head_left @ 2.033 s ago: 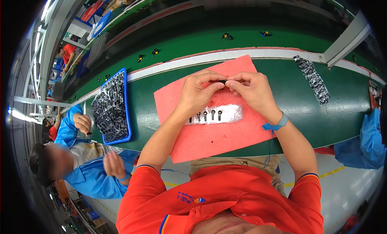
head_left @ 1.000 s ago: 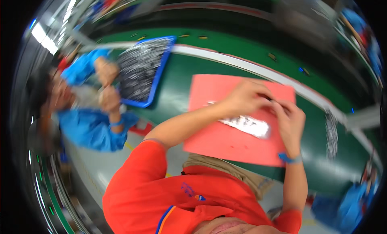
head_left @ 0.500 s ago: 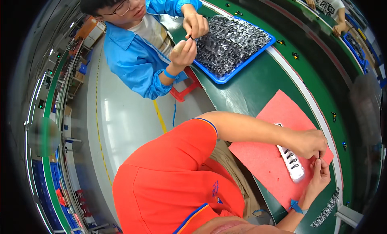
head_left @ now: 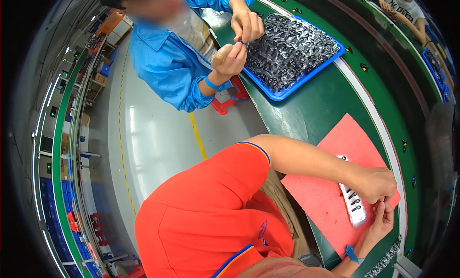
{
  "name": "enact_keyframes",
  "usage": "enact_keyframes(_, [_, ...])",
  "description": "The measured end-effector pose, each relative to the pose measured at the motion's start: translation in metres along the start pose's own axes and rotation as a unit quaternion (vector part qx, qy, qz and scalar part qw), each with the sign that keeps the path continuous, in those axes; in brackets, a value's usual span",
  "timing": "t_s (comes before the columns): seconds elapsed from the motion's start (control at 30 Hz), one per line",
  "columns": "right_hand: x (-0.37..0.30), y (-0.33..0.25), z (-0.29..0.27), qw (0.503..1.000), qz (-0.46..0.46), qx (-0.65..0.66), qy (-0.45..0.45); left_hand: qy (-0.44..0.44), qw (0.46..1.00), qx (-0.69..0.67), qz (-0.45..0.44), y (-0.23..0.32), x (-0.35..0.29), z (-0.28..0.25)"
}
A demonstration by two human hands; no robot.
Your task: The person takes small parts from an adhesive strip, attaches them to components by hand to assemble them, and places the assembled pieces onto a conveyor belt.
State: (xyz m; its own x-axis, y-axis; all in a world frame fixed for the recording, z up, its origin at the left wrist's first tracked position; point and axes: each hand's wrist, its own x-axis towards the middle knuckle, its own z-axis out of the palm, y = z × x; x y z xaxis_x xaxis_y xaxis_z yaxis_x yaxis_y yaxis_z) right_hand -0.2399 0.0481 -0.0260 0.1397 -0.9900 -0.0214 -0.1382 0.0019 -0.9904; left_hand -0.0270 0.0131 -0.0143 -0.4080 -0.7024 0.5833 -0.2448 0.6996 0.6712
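The view has swung hard to the left over the last two seconds: earlier the red foam mat point(head_left: 335, 182) lay square in front of the person, and now it sits at the right of the picture, with the orange shirt filling the near middle. The work itself has not shifted. The left hand point(head_left: 376, 184) and the right hand point(head_left: 381, 220) are still together over the right end of the mat, just as they were half a second ago, fingertips meeting on something too small to make out; whether either hand is truly clamped on a part cannot be told. Just beside them, on the mat, lies the white strip point(head_left: 352, 203) carrying a row of small dark parts, touching or nearly touching the left hand. So the head has turned, not the hands, and the handling at the strip goes on unbroken.

The mat rests on the green bench point(head_left: 316, 110), which curves away to the far side. At the far left of the bench a blue tray point(head_left: 306, 86) holds a heap of small dark parts, and a co-worker in a blue coat point(head_left: 163, 62) stands beside it, both hands raised together at the tray's near edge.
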Motion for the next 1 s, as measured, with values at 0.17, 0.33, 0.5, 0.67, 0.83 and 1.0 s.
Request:
enact_keyframes(0.17, [-0.016, 0.002, 0.002, 0.999, -0.027, -0.012, 0.023, -0.012, 1.000, -0.003, -0.001, 0.016, 0.001, -0.007])
enact_keyframes(0.33, [-0.013, -0.020, 0.020, 0.997, -0.037, -0.031, 0.061, 0.011, 0.982, -0.141, -0.127, 0.018, 0.007, -0.017])
enact_keyframes(0.5, [0.001, -0.030, 0.035, 0.999, -0.003, 0.045, 0.021, -0.033, 0.935, -0.186, -0.300, 0.021, 0.005, -0.043])
enact_keyframes(0.67, [-0.002, -0.021, 0.017, 0.989, 0.013, 0.146, 0.003, -0.053, 0.937, -0.202, -0.278, 0.016, 0.013, -0.028])
enact_keyframes(0.83, [-0.005, -0.024, 0.016, 0.991, 0.008, 0.131, 0.002, -0.044, 0.949, -0.154, -0.272, 0.016, 0.009, -0.029])
enact_keyframes(1.0, [-0.007, -0.030, 0.020, 0.993, 0.005, 0.119, 0.005, -0.035, 0.967, -0.120, -0.223, 0.022, 0.009, -0.031])
